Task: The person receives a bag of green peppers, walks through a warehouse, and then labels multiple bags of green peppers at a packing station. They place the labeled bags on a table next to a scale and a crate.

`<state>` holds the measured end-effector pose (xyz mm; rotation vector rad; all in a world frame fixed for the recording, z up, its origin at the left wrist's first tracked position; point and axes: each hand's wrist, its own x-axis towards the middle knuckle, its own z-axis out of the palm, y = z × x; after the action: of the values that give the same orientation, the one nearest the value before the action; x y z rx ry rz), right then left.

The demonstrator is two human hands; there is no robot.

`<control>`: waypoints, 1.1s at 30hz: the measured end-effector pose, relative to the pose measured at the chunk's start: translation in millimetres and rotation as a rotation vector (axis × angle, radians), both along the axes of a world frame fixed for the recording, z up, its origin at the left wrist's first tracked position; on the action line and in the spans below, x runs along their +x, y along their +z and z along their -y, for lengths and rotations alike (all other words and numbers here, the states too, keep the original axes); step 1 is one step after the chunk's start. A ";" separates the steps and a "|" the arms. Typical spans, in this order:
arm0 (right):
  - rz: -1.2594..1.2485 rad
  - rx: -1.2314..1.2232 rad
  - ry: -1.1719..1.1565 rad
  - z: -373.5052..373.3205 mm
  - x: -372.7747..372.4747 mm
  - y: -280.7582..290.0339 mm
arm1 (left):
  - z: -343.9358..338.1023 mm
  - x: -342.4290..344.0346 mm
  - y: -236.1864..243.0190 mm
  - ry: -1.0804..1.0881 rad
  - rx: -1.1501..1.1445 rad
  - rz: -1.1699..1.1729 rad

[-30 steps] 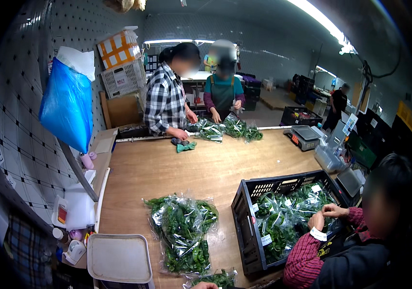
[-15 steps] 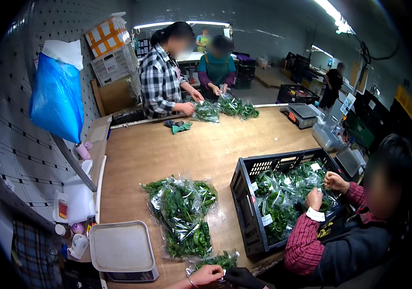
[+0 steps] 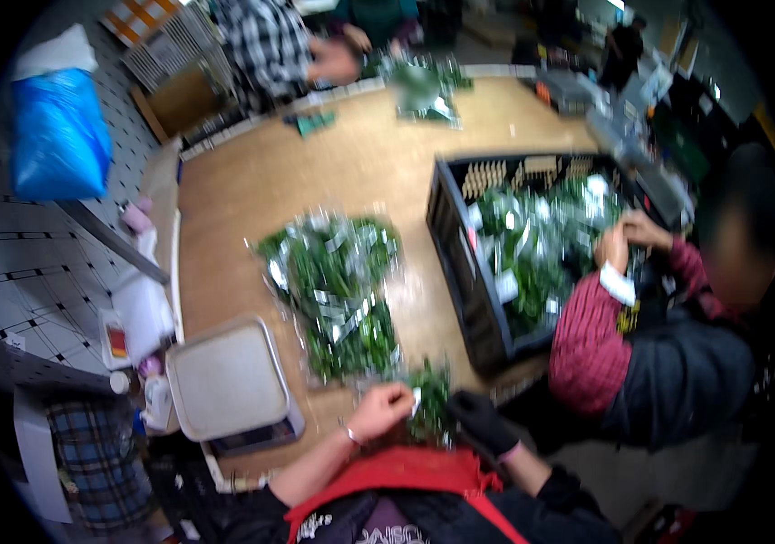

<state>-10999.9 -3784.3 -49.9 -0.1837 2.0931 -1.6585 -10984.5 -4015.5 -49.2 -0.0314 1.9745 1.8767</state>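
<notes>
A small clear bag of green vegetables (image 3: 433, 385), which look like long peppers, lies at the table's near edge between my hands. My bare left hand (image 3: 382, 412), a bracelet at its wrist, is at the bag's left side with fingers curled together. By its fingertips shows a small white patch, perhaps a label. My right hand (image 3: 482, 422), in a black glove, is at the bag's right side; its fingers are blurred, and their grip is hard to make out. Just beyond lies a pile of similar filled bags (image 3: 333, 290).
A scale with a flat metal top (image 3: 229, 379) stands left. At right, a black crate (image 3: 469, 281) holds several filled bags, with a co-worker's hands (image 3: 628, 240) over it. Across the table (image 3: 306, 172), a person in a checked shirt (image 3: 265, 45) handles bags. A blue bag (image 3: 59, 131) hangs left.
The view has tipped down, so my forearms and red apron now show. My hands, close together before, are farther apart, one on each side of the small bag.
</notes>
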 end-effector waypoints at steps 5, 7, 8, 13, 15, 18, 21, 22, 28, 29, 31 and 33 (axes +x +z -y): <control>-0.314 0.061 0.076 21.1 11.0 27.0 | -1.3 7.0 2.8 0.040 0.195 0.202; -0.397 0.108 0.087 26.8 10.0 27.5 | -2.9 -1.0 4.3 0.016 0.169 0.191; -0.409 0.133 0.093 28.0 11.1 23.4 | -3.8 -2.0 4.8 0.007 0.178 0.203; -0.317 0.085 0.126 31.5 6.6 18.5 | -2.3 -1.3 6.4 0.020 0.207 0.223; -0.276 0.093 0.098 32.1 7.4 21.2 | -1.7 -0.2 8.7 0.014 0.136 0.136; -0.232 0.061 0.092 29.6 9.3 19.8 | -3.2 3.1 17.9 -0.051 0.060 0.142; -0.199 0.039 0.146 25.5 8.6 16.7 | -3.9 4.9 15.1 -0.091 0.013 0.122; -0.216 0.029 0.168 24.2 7.9 17.3 | -3.9 5.2 11.7 -0.096 0.001 0.100; -0.264 -0.008 0.224 21.2 8.9 12.4 | 3.6 4.2 1.7 -0.146 0.191 0.174; -0.282 -0.006 0.222 22.0 9.6 12.7 | 5.1 2.1 2.2 -0.166 0.182 0.180; -0.281 -0.008 0.223 22.6 12.6 12.0 | 9.0 -1.6 5.0 -0.202 0.163 0.200; -0.256 -0.011 0.227 22.2 11.7 12.2 | 12.1 -3.5 3.3 -0.256 0.150 0.204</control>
<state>-10988.2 -3806.5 -37.8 -0.6433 2.1501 -1.5780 -10988.0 -4027.6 -45.9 0.0680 1.6167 1.7730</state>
